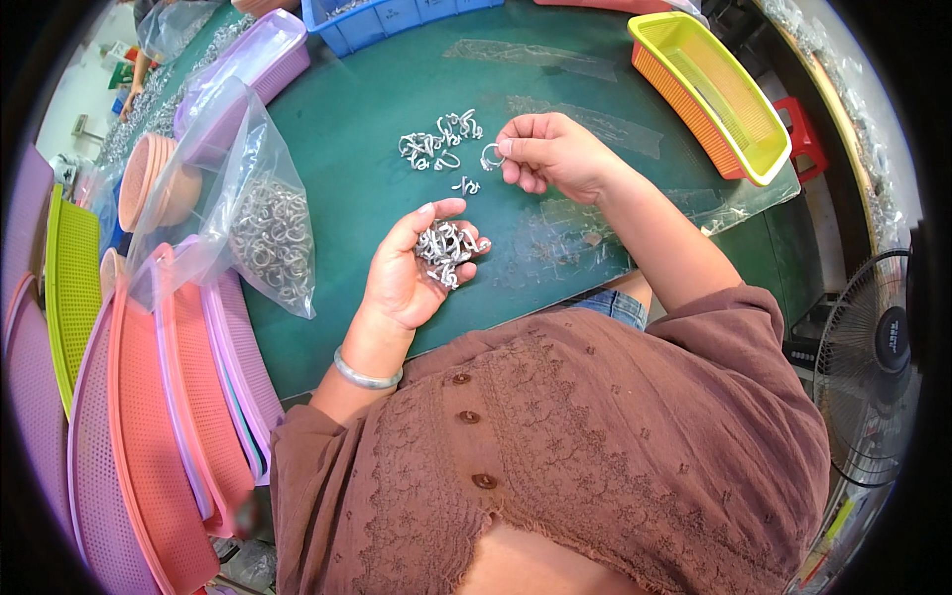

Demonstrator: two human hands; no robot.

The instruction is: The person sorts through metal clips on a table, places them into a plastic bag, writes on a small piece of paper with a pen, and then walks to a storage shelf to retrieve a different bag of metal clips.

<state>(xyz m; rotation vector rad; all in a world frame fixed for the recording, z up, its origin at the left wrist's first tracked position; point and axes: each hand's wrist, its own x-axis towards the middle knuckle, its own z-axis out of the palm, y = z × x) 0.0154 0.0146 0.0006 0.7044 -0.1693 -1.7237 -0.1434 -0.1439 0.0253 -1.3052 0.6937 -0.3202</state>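
Note:
Palm up, my left hand (pixel 397 278) cups a pile of small silver metal rings (pixel 445 252), its fingers curled around them. Between thumb and fingertips, my right hand (pixel 555 154) pinches a single silver ring (pixel 491 156) just above the table. Left of that ring lies a loose heap of similar rings (pixel 433 144) on the green tabletop (pixel 367 109). One small cluster of rings (pixel 466 185) rests apart, between the heap and my left hand. A clear plastic bag (pixel 273 238) with many more rings in it stands left of my left hand.
A yellow-and-orange basket (pixel 709 94) sits at the far right of the table. A blue crate (pixel 397 22) and a purple basket (pixel 248 59) stand along the far side. Stacked pink and purple baskets (pixel 169 426) crowd the left. To the right is a fan (pixel 873 357).

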